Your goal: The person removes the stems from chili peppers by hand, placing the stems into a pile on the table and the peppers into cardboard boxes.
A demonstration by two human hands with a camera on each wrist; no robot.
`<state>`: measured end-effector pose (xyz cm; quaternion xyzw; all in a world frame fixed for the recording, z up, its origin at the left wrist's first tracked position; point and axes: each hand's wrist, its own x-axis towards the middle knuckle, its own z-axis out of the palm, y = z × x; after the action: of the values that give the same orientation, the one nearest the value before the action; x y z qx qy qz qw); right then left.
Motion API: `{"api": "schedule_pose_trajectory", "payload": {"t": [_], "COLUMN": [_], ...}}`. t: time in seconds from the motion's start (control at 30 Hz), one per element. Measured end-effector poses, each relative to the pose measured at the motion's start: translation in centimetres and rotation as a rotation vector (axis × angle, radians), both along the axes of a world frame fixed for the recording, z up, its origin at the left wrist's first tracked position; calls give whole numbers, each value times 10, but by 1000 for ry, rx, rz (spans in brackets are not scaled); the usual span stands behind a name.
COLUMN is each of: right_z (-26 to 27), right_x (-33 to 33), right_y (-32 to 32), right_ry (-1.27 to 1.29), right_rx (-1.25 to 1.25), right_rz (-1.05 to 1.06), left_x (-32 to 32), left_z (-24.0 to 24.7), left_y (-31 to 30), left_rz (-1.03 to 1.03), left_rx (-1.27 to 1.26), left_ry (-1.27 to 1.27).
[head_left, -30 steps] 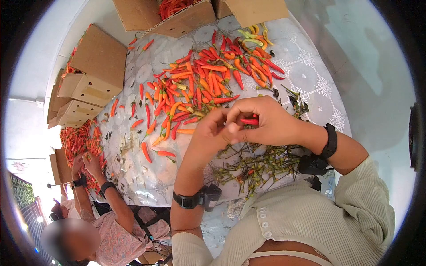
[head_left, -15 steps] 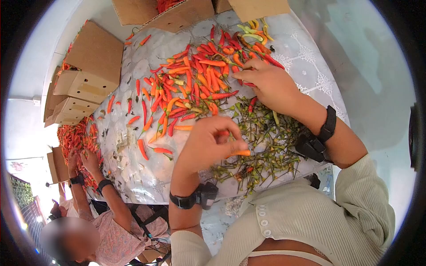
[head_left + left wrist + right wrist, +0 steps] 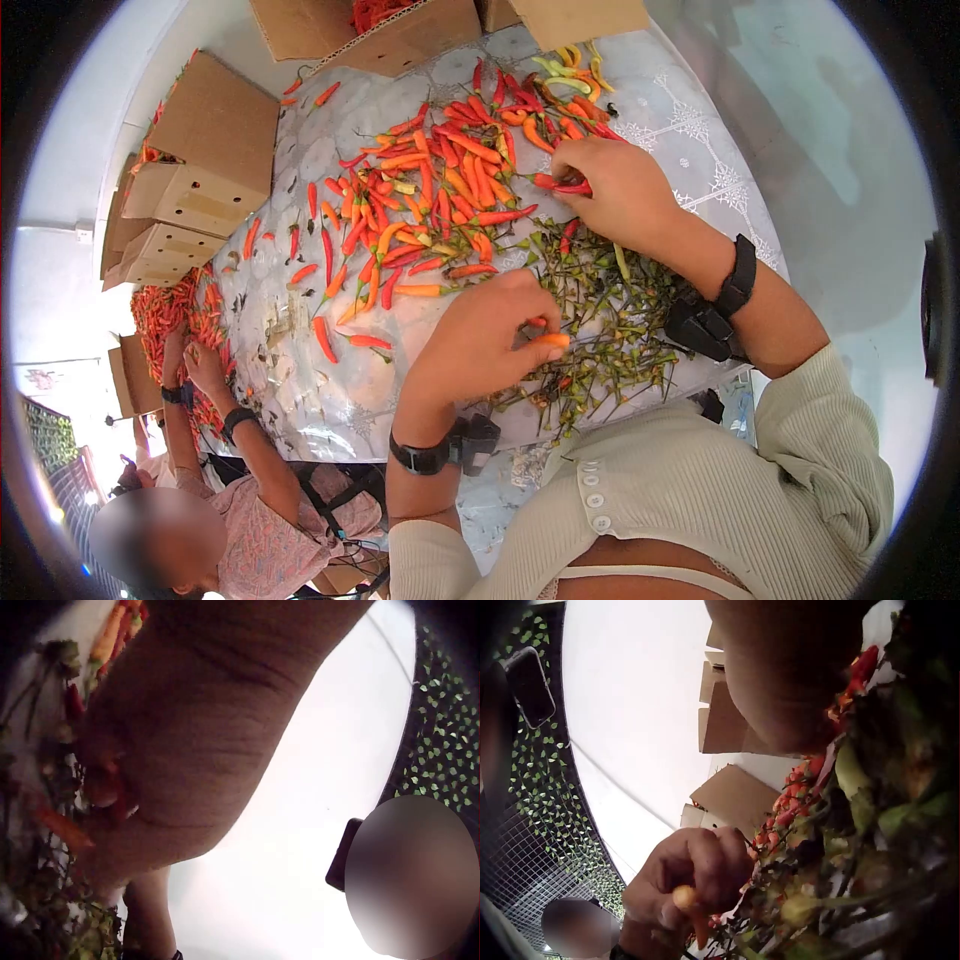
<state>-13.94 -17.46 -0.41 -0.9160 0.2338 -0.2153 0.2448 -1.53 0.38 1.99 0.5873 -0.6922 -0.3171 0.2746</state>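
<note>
My left hand (image 3: 485,335) is over the table's near side with its fingers curled. It holds an orange chili pepper (image 3: 550,341) by the thumb, and a bit of red shows inside the curled fingers. That orange chili also appears in the right wrist view, its rounded end (image 3: 684,896) poking out by the thumb. Farther out, my right hand (image 3: 630,195) pinches a red chili (image 3: 575,187) at the right side of the chili pile (image 3: 440,180). Its fingertips are partly hidden behind the hand. Green stems (image 3: 610,330) lie heaped between and below the hands.
Cardboard boxes (image 3: 215,130) with red chilies stand at the left, and another box (image 3: 400,40) is at the far edge. Yellow chilies (image 3: 575,70) lie at the far right. Another person's hands (image 3: 205,365) work at a red chili heap (image 3: 165,310) on the left.
My hands were together a second ago. Since then my right hand has moved outward to the chili pile and taken a red chili; my left hand stays near the stems, showing an orange chili.
</note>
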Motion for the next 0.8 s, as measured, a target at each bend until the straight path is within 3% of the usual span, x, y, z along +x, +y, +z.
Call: {"api": "schedule_pose_trajectory", "payload": {"t": [0.17, 0.23, 0.33, 0.57, 0.8], "right_z": [-5, 4, 16, 9, 16], "right_x": [1, -3, -7, -6, -9], "right_y": [-2, 2, 6, 19, 30], "right_ry": [-302, -302, -307, -259, -236], "right_rx": [80, 334, 606, 875, 772], "right_rz": [17, 80, 182, 414, 389], "left_x": [6, 6, 15, 7, 7], "left_z": [1, 5, -2, -8, -11], "left_y": [4, 2, -2, -6, -5], "left_rz": [327, 522, 610, 638, 601], "left_rx": [172, 126, 48, -30, 4], "left_ry": [605, 830, 1119, 1078, 908]}}
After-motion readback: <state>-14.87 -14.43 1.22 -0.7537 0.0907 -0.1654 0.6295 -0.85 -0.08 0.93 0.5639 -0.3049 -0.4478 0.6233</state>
